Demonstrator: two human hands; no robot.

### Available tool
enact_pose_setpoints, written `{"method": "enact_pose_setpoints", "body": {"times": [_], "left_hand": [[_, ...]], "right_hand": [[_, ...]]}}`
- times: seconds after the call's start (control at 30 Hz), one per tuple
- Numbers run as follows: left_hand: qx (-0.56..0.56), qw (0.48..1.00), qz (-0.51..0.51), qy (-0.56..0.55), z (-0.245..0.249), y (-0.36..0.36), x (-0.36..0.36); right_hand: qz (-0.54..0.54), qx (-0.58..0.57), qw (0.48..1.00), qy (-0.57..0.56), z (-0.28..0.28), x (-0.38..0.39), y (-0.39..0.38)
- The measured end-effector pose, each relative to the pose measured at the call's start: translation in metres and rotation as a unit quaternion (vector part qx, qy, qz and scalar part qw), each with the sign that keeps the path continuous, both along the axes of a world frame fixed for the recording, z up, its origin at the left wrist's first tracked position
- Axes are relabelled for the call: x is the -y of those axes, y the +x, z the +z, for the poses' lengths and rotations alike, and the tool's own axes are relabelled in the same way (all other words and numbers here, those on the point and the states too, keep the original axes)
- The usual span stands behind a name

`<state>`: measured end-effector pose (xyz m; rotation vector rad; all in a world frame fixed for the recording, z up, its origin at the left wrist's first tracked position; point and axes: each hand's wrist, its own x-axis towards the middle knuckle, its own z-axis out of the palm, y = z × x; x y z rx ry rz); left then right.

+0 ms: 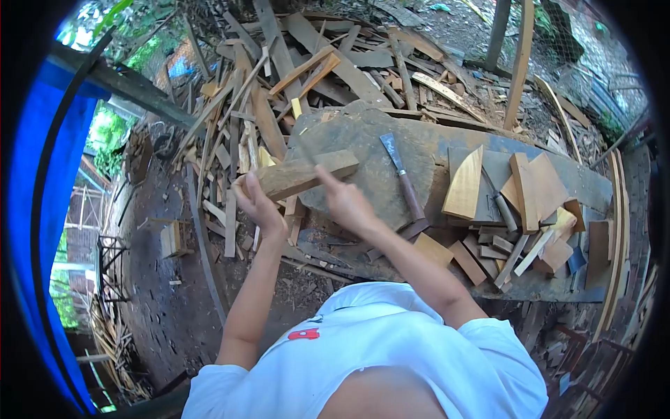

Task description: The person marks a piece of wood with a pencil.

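Observation:
A thick wooden block (300, 176) is held up slanting over the edge of a broad chopping stump. My left hand (262, 206) is closed around its near left end. My right hand (347, 204) is at the block's near side, fingers curled and the index finger reaching to the wood. A thin grey streak, blurred, rises beyond that finger across the block; I cannot make out what it is. On the stump (373, 133), right of the block, lies a chisel-like tool (403, 174) with a flat metal blade and dark wooden handle.
To the right, a worktable (447, 143) carries a pointed pale wood piece (464, 185), a handled tool (502, 206) and several offcuts (502, 251). A large scrap-wood heap (293, 63) rises beyond the stump. A blue tarp (45, 174) hangs at the left.

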<state>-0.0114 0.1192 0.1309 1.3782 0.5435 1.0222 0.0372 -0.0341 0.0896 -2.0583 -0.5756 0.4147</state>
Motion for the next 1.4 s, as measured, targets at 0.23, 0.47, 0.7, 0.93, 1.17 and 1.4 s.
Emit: {"method": "enact_pose_setpoints", "body": {"times": [0.23,0.47,0.7,0.93,1.17,1.4], "left_hand": [[-0.069,0.993,-0.013,0.092,0.004,-0.007,-0.003],[-0.116,0.968,-0.057,0.215,0.017,-0.004,0.017],[-0.107,0.949,-0.104,0.277,0.036,0.006,0.033],[-0.102,0.952,-0.116,0.264,0.035,0.008,0.021],[-0.102,0.949,-0.107,0.277,0.034,0.006,0.017],[-0.099,0.938,-0.117,0.311,0.034,0.007,0.025]], "right_hand": [[-0.018,0.013,0.999,-0.032,-0.019,-0.001,0.023],[-0.018,0.042,0.999,0.015,0.023,0.006,-0.005],[-0.038,0.011,0.997,0.060,0.026,0.007,-0.003],[-0.107,-0.011,0.990,0.093,0.004,0.001,0.019],[-0.094,-0.014,0.995,0.028,-0.004,0.009,0.012],[-0.071,-0.006,0.996,0.047,0.016,0.022,-0.013]]}}
